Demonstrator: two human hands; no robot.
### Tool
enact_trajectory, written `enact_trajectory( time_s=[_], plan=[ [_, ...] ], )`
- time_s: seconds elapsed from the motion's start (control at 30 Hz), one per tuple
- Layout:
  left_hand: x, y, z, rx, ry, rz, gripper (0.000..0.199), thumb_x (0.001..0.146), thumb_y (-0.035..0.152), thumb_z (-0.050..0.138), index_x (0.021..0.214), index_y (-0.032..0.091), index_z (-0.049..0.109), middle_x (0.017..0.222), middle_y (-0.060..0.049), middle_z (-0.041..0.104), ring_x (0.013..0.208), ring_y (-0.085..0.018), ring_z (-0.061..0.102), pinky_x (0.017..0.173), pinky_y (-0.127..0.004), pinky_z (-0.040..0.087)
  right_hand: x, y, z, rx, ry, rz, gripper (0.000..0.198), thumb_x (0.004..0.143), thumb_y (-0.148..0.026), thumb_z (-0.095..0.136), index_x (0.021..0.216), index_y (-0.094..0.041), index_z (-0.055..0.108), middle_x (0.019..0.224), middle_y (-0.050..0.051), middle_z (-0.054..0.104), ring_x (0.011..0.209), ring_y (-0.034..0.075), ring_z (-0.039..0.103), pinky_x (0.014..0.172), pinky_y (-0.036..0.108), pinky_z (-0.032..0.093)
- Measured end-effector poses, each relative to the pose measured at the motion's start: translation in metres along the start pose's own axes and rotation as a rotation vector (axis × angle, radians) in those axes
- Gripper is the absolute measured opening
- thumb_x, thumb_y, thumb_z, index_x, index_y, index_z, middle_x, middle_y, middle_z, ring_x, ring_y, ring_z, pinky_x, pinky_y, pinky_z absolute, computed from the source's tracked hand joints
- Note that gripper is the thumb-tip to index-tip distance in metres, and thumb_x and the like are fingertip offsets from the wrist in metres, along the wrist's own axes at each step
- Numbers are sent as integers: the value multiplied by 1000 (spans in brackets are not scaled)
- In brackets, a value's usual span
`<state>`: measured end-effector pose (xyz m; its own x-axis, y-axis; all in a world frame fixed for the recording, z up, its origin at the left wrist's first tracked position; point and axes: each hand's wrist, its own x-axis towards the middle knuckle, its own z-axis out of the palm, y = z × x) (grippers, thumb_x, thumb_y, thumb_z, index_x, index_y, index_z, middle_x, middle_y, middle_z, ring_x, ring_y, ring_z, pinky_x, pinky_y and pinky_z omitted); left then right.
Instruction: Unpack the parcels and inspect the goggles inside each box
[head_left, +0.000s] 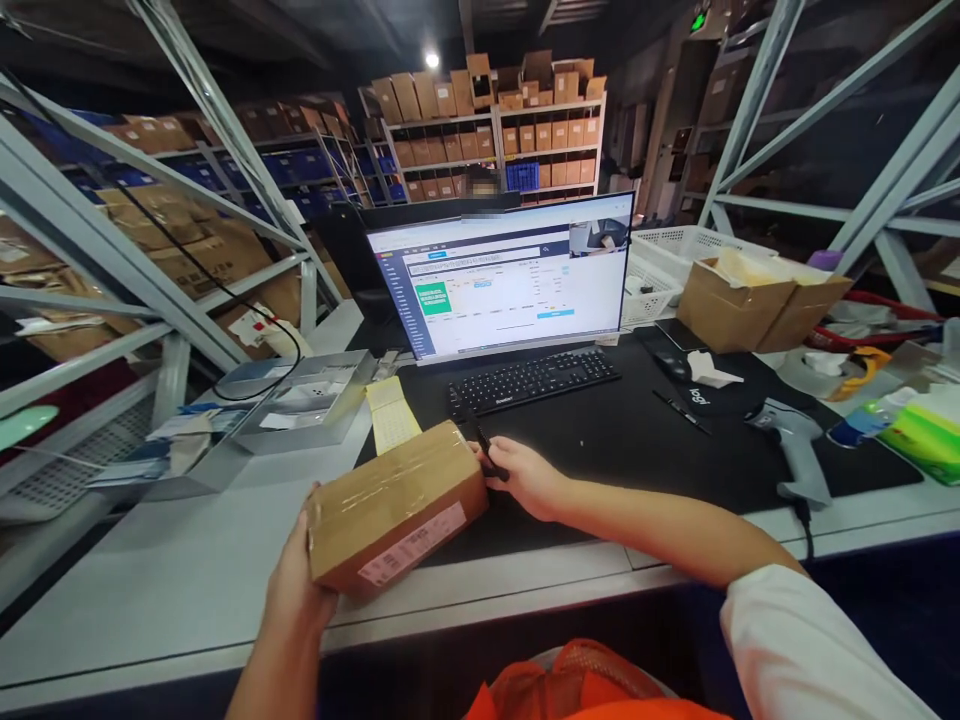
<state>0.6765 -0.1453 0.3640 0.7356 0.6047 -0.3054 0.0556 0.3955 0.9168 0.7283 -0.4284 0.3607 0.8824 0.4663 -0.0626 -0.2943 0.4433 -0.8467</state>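
Observation:
A taped brown cardboard box (397, 500) is held tilted above the desk's front edge, with a white printed label (412, 545) on the side toward me. My left hand (300, 570) grips its left end, fingers partly hidden behind it. At the right end, my right hand (525, 477) is closed round a slim black tool (487, 455) that looks like a box cutter. Its tip points up and away beside the box's corner; whether a blade is out cannot be seen. Just behind the box lies a yellow printed pad (391, 415).
A monitor (510, 285) and black keyboard (534, 382) stand ahead. To the right are a pen (681, 411), a mouse (670, 367), a barcode scanner (795, 450) and an open carton (750, 305). Grey trays (307, 410) with papers sit left, beside metal frame bars.

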Motion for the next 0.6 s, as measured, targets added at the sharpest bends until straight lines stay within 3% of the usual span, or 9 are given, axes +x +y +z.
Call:
enact_trajectory(
  time_s=[0.1, 0.23, 0.33, 0.4, 0.47, 0.53, 0.57, 0.6],
  plan=[
    [2, 7, 45, -11, -234, -68, 30, 100, 26, 55, 124, 17, 71, 102, -5, 79, 82, -19, 76, 76, -29, 64, -34, -19, -13, 28, 82, -65, 54, 70, -64, 85, 93, -23, 60, 130, 8, 63, 135, 30, 47, 106, 49, 41],
    [18, 3, 112, 100, -573, -193, 27, 93, 28, 66, 114, 13, 74, 96, -10, 79, 76, -22, 77, 68, -30, 63, -89, -30, -28, -23, 186, -129, 44, 81, -62, 79, 96, -25, 63, 143, 8, 58, 143, 29, 41, 106, 49, 42],
    [34, -4, 147, 275, -702, -191, 27, 84, 28, 75, 105, 11, 76, 98, -14, 79, 81, -28, 77, 69, -34, 63, -121, -24, -39, -110, 217, -88, 45, 82, -66, 76, 101, -26, 66, 146, 8, 58, 143, 29, 45, 111, 51, 38],
    [42, 0, 159, 322, -712, -147, 27, 80, 25, 76, 103, 11, 76, 102, -15, 78, 88, -28, 76, 73, -33, 61, -131, -21, -53, -194, 274, -63, 52, 81, -70, 74, 109, -27, 68, 147, 9, 58, 139, 30, 50, 112, 52, 38],
    [38, 12, 161, 254, -627, 32, 28, 78, 24, 76, 105, 15, 75, 105, -11, 78, 98, -24, 74, 80, -28, 59, -133, -23, -76, -287, 392, -92, 58, 79, -74, 73, 112, -27, 68, 144, 10, 59, 132, 30, 56, 109, 50, 41],
    [15, 28, 155, 123, -550, 383, 27, 80, 31, 76, 105, 20, 74, 104, -7, 77, 103, -21, 71, 86, -28, 57, -131, -28, -107, -375, 564, -145, 65, 72, -79, 75, 106, -24, 67, 133, 12, 65, 119, 30, 63, 104, 48, 46],
    [-5, 35, 150, 59, -551, 612, 28, 81, 37, 76, 103, 21, 74, 102, -7, 76, 104, -22, 70, 88, -32, 58, -129, -31, -124, -419, 655, -161, 68, 67, -81, 75, 101, -23, 66, 123, 12, 69, 110, 31, 66, 100, 47, 47],
    [-28, 38, 145, 38, -648, 765, 29, 85, 46, 72, 100, 22, 75, 99, -7, 75, 101, -24, 71, 88, -36, 59, -126, -33, -142, -467, 737, -163, 73, 60, -85, 76, 96, -22, 64, 109, 13, 72, 98, 31, 68, 95, 48, 49]
  ],
)
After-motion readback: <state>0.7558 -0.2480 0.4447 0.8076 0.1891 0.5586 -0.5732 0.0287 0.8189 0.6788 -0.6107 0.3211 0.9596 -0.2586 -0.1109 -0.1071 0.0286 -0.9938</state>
